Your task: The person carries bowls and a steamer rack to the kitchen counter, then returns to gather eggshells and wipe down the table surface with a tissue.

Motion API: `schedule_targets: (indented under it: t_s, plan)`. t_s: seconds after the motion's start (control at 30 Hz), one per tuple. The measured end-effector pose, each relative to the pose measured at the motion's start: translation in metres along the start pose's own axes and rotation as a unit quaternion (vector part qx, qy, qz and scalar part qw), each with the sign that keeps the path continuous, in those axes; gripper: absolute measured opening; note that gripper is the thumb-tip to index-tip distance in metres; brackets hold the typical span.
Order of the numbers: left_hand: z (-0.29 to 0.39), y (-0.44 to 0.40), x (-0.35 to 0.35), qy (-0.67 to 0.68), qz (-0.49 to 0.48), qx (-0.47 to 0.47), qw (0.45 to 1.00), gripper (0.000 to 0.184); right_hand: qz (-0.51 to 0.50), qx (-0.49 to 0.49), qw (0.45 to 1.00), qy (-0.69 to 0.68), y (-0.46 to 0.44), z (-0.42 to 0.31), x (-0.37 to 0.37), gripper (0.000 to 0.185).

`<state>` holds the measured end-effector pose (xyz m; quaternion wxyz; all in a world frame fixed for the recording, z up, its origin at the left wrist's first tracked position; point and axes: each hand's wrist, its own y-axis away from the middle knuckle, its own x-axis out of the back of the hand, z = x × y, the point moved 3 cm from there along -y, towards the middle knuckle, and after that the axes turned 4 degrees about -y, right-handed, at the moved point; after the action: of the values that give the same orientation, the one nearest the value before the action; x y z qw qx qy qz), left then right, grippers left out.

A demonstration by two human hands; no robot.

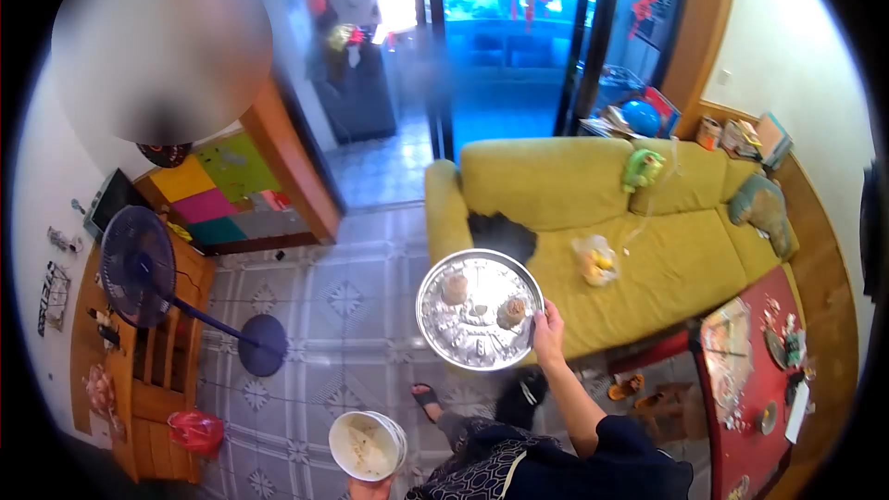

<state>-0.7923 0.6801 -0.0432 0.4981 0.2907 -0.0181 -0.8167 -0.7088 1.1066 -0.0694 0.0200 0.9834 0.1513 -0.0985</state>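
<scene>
My right hand (548,329) grips the right rim of a round, shiny metal tray (477,343), which I hold out in front of me above the floor. On the tray stand a small pale, cup-like item (455,289) and a brownish one (511,313); their exact kind is too small to make out. Low in the view, my left hand (370,489) is closed round the underside of a white tub (394,435). Some pale, crumbly stuff (366,449) lies inside the tub. Most of the left hand's fingers are hidden.
Beyond the tray is a yellow-green sofa (556,176) with a plastic bag of yellow fruit (597,261). A standing fan (139,264) is on the left, near a red bag (196,433). A cluttered red table (741,449) stands at the right.
</scene>
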Motion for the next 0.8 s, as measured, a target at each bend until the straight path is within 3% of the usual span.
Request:
schedule_targets:
  t_s: [0.03,0.07,0.1,0.17,0.23,0.3,0.37,0.43,0.5,0.6,0.77,0.8]
  plan:
    - [0.026,-0.017,-0.013,-0.099,-0.044,-0.068,0.992,0.044,-0.008,0.011,1.0,0.001,-0.009,0.004,-0.028,0.032]
    - [-0.006,-0.06,0.066,0.143,0.101,0.117,0.977,0.044,-0.013,0.014,1.0,-0.002,-0.019,0.014,-0.055,0.032]
    - [0.001,-0.086,0.077,0.144,0.111,0.112,0.977,0.044,-0.022,0.009,1.0,-0.005,-0.028,0.022,-0.084,0.032]
    - [0.031,-0.136,0.09,0.073,0.079,0.07,0.992,0.043,-0.024,-0.026,0.999,-0.006,-0.046,0.037,-0.142,0.031]
    - [0.09,-0.173,0.055,0.125,0.071,0.079,0.987,0.042,-0.042,-0.049,0.998,-0.013,-0.06,0.028,-0.202,0.031]
    - [0.128,-0.208,0.026,0.026,0.065,0.071,0.995,0.043,-0.051,-0.085,0.994,0.054,-0.073,0.005,-0.256,0.03]
    - [0.149,-0.253,0.024,0.059,0.044,0.084,0.994,0.045,-0.066,-0.077,0.995,0.001,-0.106,0.044,-0.295,0.028]
    - [0.169,-0.297,0.02,-0.077,-0.032,0.015,0.996,0.047,-0.072,-0.034,0.997,0.005,-0.129,0.04,-0.336,0.027]
    - [0.185,-0.355,0.023,-0.023,-0.039,0.04,0.998,0.048,-0.091,-0.054,0.994,0.029,-0.161,0.052,-0.369,0.034]
    - [0.209,-0.449,0.03,0.088,-0.046,0.118,0.988,0.05,-0.066,-0.049,0.996,0.014,-0.198,0.056,-0.421,0.033]
    - [0.266,-0.615,0.022,0.009,-0.091,0.107,0.99,0.049,0.024,-0.063,0.998,0.004,-0.267,0.069,-0.492,0.029]
    - [0.278,-0.651,0.015,-0.028,-0.111,0.092,0.989,0.049,0.043,-0.022,0.999,0.021,-0.286,0.074,-0.503,0.029]
